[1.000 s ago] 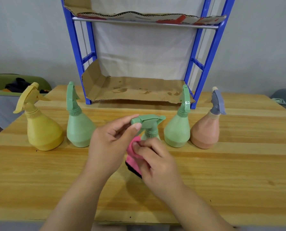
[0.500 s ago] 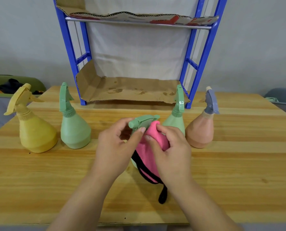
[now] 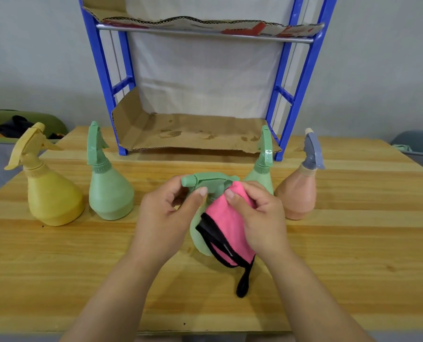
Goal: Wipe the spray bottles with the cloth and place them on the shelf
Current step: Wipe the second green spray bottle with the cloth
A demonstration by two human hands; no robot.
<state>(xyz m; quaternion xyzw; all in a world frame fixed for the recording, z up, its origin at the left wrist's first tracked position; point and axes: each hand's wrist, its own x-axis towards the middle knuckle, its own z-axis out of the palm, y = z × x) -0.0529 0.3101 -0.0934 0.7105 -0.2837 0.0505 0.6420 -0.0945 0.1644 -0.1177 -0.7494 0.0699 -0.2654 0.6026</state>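
A green spray bottle (image 3: 198,236) stands on the table in front of me. My left hand (image 3: 164,218) pinches its trigger head from the left. My right hand (image 3: 257,218) presses a pink cloth with black trim (image 3: 226,218) against the bottle's neck and right side. Four more bottles stand in a row behind: yellow (image 3: 50,193), green (image 3: 109,191), green (image 3: 262,174) partly hidden by my right hand, and a peach one with a grey-blue head (image 3: 301,191). The blue shelf (image 3: 301,77) stands at the back, lined with cardboard (image 3: 193,133).
The wooden table (image 3: 57,267) stretches wide around the bottles. A green chair with dark items (image 3: 13,124) is at the far left, and a grey one (image 3: 417,144) at the far right. A white cloth hangs behind the shelf.
My right hand has brought the pink cloth up from the bottle's base onto its neck and side, and the cloth has unfolded. The left hand has kept its hold on the trigger head.
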